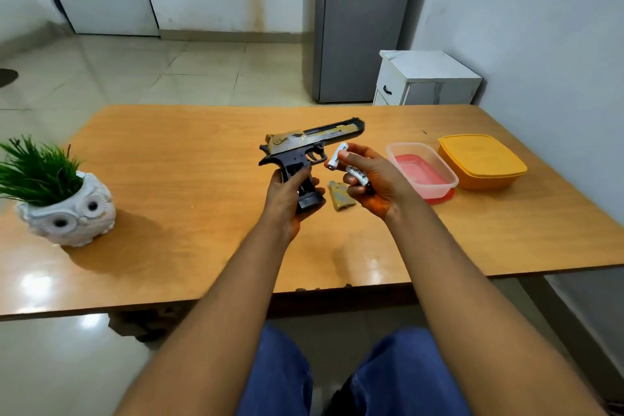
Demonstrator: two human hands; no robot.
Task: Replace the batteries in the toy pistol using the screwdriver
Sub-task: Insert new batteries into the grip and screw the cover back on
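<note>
A black and gold toy pistol is held above the wooden table, barrel pointing right. My left hand grips its black handle from below. My right hand sits just right of the trigger and holds two white batteries: one battery pinched at the fingertips near the trigger guard, a second battery lying in the palm. A gold grip cover lies on the table between my hands. No screwdriver shows.
A clear plastic box on a red lid and an orange lidded box stand at the right. A white owl pot with a green plant stands at the left. Beyond the table are a white cabinet and a grey fridge.
</note>
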